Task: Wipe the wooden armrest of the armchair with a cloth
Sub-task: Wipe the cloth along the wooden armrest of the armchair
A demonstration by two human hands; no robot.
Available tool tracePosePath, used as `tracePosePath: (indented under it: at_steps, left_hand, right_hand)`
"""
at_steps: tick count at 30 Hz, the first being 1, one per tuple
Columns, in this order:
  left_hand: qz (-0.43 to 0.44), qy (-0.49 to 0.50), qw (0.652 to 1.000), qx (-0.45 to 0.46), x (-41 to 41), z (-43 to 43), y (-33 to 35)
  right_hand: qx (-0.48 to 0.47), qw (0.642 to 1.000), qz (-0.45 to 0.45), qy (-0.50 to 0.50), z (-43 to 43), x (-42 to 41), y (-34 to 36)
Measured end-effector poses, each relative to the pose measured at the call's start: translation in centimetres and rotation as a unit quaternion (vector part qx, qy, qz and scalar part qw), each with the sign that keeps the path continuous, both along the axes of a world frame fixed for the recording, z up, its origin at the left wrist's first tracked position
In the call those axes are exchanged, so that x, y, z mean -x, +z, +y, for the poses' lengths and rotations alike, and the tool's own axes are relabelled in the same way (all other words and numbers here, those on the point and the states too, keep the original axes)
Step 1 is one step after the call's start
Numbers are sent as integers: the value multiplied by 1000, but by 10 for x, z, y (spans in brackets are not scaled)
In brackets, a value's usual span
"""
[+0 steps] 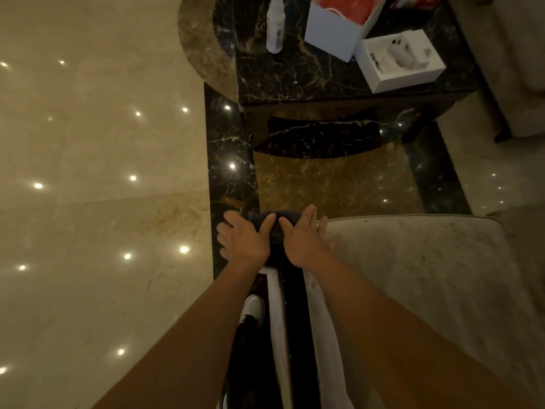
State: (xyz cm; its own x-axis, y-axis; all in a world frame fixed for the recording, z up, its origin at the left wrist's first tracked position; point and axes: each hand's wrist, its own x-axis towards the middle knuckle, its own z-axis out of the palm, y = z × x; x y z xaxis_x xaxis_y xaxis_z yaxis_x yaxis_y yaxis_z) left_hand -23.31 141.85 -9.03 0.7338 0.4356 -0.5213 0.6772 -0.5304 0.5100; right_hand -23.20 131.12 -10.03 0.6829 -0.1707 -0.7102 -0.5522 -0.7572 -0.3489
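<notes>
A dark cloth [275, 231] is being pressed down on the front end of the dark wooden armrest [295, 305], which is seen running from the bottom of the view up to the hands. The cloth is being covered on both sides: the left hand [246, 240] is being laid flat on its left part, and the right hand [303, 240] is being laid flat on its right part. The fingers [228, 218] of the left hand are being spread wide and are hanging over the cloth's left edge. The fingers of the right hand are being held out straight, close together, reaching past the cloth's far edge. The two thumbs are being pointed toward each other, with a strip of cloth showing between them. The cloth is not being gripped; it is only being pushed on from above. A pale seat cushion [427, 276] is lying just to the right of the armrest. Farther off, a dark marble table [309, 75] is holding a clear bottle [275, 25] and two open white boxes [402, 62]. A shiny floor [88, 172] is lying to the left.
</notes>
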Motion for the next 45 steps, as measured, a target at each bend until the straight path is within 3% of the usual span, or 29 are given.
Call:
tracePosePath:
  at_steps: [3,6,8,13,16,20,25,32,35,38,45]
  left_hand:
    - [-17,-44,997,55,-34,12,-16]
    - [52,-5,976,212,-58,18,-23]
    - [83,5,966,246,-64,21,-25]
    - [2,-46,990,135,-41,18,-19]
    - [-26,-91,994,49,-4,11,-10]
    - [-63,-109,992,12,49,4,-6]
    - [-66,-58,995,40,71,-3,-6]
    - [-108,-62,992,32,15,4,-13]
    - [-88,-66,985,130,-8,17,-25]
    - [-39,-38,966,253,-29,27,-34]
    - [-193,-132,939,251,-6,27,-38]
  right_hand:
    - [-5,998,6,58,-6,-32,-8]
    - [-16,998,27,61,-4,-51,-12]
    - [-29,998,28,50,0,-54,-12]
    - [-107,994,-29,5,-3,-24,-1]
    - [-71,997,-41,9,-7,9,7]
    - [-51,997,-51,7,-6,53,19]
    - [-28,998,-50,14,-6,70,22]
    - [-36,996,-85,23,-3,15,6]
    - [-53,994,-78,50,-3,-8,1]
    - [-136,987,-71,44,-3,-28,0]
    - [-222,957,-182,51,-3,-17,0]
